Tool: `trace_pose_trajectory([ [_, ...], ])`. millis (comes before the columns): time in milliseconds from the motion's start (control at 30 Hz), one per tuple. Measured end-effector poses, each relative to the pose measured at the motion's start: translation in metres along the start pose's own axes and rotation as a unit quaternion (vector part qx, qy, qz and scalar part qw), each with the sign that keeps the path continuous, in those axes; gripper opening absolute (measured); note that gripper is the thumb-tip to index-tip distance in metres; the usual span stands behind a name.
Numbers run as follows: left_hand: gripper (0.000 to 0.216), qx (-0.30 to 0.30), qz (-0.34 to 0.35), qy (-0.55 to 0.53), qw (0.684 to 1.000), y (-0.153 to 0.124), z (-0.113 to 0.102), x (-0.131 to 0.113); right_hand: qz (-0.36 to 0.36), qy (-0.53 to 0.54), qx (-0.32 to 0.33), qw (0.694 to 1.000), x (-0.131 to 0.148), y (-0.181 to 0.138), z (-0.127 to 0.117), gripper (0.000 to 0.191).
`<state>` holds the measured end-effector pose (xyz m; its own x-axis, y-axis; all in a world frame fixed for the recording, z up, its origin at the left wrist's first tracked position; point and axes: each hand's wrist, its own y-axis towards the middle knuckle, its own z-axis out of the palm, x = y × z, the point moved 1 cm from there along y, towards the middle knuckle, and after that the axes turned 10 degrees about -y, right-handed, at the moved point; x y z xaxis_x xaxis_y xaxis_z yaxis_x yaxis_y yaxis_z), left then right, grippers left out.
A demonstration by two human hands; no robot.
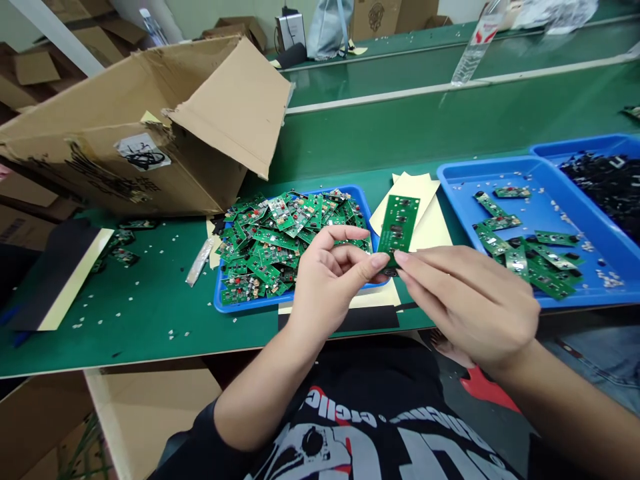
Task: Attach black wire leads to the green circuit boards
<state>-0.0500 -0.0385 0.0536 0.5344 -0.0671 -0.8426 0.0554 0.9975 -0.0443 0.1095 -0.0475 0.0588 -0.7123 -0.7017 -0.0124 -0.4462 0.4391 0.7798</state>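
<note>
A small green circuit board (400, 223) stands nearly upright in front of me, its dark components facing me. My left hand (334, 273) pinches its lower left corner between thumb and fingers. On the lower right, the thumb of my right hand (463, 290) presses against the board, fingers closed behind. A small dark part (391, 272) shows at the board's bottom edge between the fingertips; its kind is unclear. Behind my left hand, a blue tray (280, 301) is heaped with similar boards (273, 237).
To the right, another blue tray (455, 175) holds several boards and small pale bits. Past it, a further tray (547, 148) contains black parts (607, 183). Yellow sheets (437, 217) lie between trays. A large open carton (200, 160) occupies the left; a plastic bottle (475, 50) stands behind.
</note>
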Motion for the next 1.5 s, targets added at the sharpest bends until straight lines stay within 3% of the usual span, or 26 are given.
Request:
trace_pose_trajectory([
  [133, 0.008, -0.003, 0.125, 0.06, 0.99, -0.004, 0.006, 0.008, 0.018, -0.012, -0.057, 0.998, 0.005, 0.002, 0.003, 0.033],
  [233, 0.02, 0.055, 0.172, 0.093, 0.979, -0.008, 0.007, 0.013, 0.049, -0.003, -0.075, 0.996, 0.005, 0.001, 0.006, 0.035],
  [367, 0.046, 0.106, 0.207, 0.127, 0.964, -0.006, 0.003, 0.016, 0.138, 0.063, -0.051, 0.987, 0.004, -0.001, 0.009, 0.03],
  [567, 0.037, 0.17, 0.284, 0.161, 0.93, 0.012, -0.009, 0.013, 0.186, 0.164, 0.022, 0.969, 0.004, -0.001, 0.005, 0.024],
  [767, 0.032, 0.106, 0.435, 0.265, 0.854, 0.016, -0.012, 0.011, 0.15, 0.157, 0.063, 0.974, 0.005, 0.004, -0.002, 0.025],
  [933, 0.029, 0.086, 0.479, 0.327, 0.81, 0.012, -0.01, 0.006, 0.181, 0.188, 0.104, 0.96, 0.002, 0.003, -0.005, 0.025],
  [1100, 0.03, 0.077, 0.469, 0.308, 0.825, 0.012, -0.009, 0.006, 0.208, 0.205, 0.113, 0.95, 0.004, 0.001, -0.005, 0.03],
  [1300, 0.035, 0.07, 0.464, 0.288, 0.835, 0.01, -0.009, 0.009, 0.218, 0.205, 0.136, 0.944, 0.005, 0.005, -0.008, 0.057],
  [1433, 0.041, 0.09, 0.424, 0.247, 0.866, 0.01, -0.012, 0.01, 0.201, 0.152, 0.12, 0.96, 0.001, 0.012, -0.014, 0.017],
  [1500, 0.044, 0.103, 0.391, 0.201, 0.892, 0.01, -0.011, 0.011, 0.181, 0.128, 0.118, 0.968, 0.0, 0.016, -0.016, 0.007],
])
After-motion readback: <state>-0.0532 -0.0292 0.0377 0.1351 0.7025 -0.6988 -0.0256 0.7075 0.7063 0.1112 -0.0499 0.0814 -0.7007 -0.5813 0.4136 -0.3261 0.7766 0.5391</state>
